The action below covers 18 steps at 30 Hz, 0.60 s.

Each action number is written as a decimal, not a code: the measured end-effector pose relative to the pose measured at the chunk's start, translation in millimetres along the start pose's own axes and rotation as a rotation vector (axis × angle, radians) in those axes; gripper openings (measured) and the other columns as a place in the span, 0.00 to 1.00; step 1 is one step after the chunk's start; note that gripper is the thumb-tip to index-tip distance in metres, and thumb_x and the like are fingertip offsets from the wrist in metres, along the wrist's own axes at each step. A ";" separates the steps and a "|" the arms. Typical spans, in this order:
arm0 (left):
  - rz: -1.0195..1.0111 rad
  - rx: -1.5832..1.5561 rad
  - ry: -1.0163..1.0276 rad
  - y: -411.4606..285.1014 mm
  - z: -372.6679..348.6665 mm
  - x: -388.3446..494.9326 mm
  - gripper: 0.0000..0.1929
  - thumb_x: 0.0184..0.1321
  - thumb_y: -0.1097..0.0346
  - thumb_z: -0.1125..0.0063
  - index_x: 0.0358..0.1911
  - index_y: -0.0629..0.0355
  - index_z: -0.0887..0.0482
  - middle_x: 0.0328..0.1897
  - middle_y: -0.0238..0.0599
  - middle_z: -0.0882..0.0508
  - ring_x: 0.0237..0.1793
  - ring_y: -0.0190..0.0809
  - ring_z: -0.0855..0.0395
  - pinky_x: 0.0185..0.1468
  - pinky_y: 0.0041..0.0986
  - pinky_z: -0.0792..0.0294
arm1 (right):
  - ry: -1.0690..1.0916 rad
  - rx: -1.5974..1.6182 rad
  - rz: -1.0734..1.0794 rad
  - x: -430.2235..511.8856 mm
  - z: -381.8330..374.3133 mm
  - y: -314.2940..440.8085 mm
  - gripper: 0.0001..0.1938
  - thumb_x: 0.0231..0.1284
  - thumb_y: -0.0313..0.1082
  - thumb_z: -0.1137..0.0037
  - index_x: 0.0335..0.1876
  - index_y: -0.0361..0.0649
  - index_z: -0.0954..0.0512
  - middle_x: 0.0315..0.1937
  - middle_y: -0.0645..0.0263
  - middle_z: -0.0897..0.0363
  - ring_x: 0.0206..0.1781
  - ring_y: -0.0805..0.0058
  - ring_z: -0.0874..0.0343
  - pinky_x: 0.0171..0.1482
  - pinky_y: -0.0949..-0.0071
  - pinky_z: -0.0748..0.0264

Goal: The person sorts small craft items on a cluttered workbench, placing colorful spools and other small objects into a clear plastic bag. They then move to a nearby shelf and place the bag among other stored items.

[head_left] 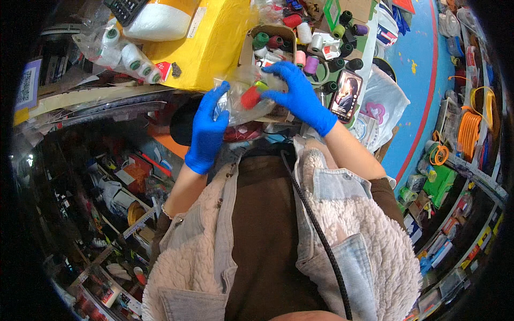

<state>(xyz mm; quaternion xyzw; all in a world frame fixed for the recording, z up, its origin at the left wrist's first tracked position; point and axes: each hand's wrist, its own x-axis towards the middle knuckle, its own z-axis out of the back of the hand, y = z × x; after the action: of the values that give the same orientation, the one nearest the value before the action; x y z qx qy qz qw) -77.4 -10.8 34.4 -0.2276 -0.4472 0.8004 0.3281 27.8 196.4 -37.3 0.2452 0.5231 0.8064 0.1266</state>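
Note:
A clear plastic bag (240,114) hangs between my two blue-gloved hands. Inside it lie a red thread spool (251,97) and something yellow-green. My left hand (209,124) grips the bag's left side between thumb and fingers. At the bag's upper right, my right hand (299,96) has its thumb by the red spool and its fingers bent over the plastic; whether it pinches the film I cannot tell. Just beyond is an open cardboard box (295,44) holding green, dark red and white spools. Pink (300,58) and purple (311,65) spools stand to its right.
A phone (346,96) showing a picture lies right of my right hand. Several loose spools surround the box. A yellow package (225,44) and a bag of white spools (130,56) lie at the back left. Crowded shelves (138,220) stand at left, others at right beyond the blue floor (415,80).

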 end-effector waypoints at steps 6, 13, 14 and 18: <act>-0.068 0.203 -0.110 3.0 7.9 -14.2 0.27 0.47 0.80 0.56 0.57 0.63 0.30 0.58 0.48 0.29 0.61 0.46 0.33 0.65 0.31 0.45 | -0.010 -1.044 -0.203 67.6 50.0 -121.3 0.29 0.43 0.42 0.38 0.56 0.49 0.31 0.49 0.61 0.26 0.50 0.60 0.28 0.48 0.57 0.34; -0.087 0.281 -0.111 6.1 15.1 -23.3 0.28 0.46 0.81 0.53 0.57 0.62 0.30 0.57 0.48 0.28 0.59 0.46 0.31 0.63 0.30 0.41 | -0.110 -1.066 -0.113 63.8 52.0 -124.3 0.29 0.43 0.44 0.39 0.55 0.48 0.29 0.43 0.61 0.24 0.46 0.63 0.27 0.45 0.61 0.34; -0.093 0.278 -0.108 4.5 15.0 -23.4 0.28 0.46 0.80 0.52 0.57 0.62 0.30 0.57 0.48 0.28 0.58 0.46 0.31 0.63 0.30 0.41 | -0.229 -0.958 -0.093 62.9 53.1 -107.2 0.29 0.42 0.46 0.38 0.55 0.47 0.29 0.42 0.61 0.24 0.46 0.63 0.27 0.45 0.61 0.34; -0.056 0.213 -0.122 -2.6 5.3 -17.8 0.28 0.47 0.79 0.49 0.58 0.63 0.31 0.56 0.47 0.28 0.58 0.46 0.30 0.62 0.31 0.40 | -0.313 -0.204 0.015 37.9 26.2 -17.8 0.32 0.42 0.50 0.35 0.55 0.45 0.29 0.42 0.56 0.24 0.49 0.60 0.28 0.53 0.58 0.35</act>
<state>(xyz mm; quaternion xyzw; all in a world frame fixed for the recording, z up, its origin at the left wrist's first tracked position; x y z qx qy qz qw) -67.9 -25.8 40.6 -0.1297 -0.3848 0.8462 0.3450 8.6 241.8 -34.7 0.3573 0.4107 0.8082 0.2246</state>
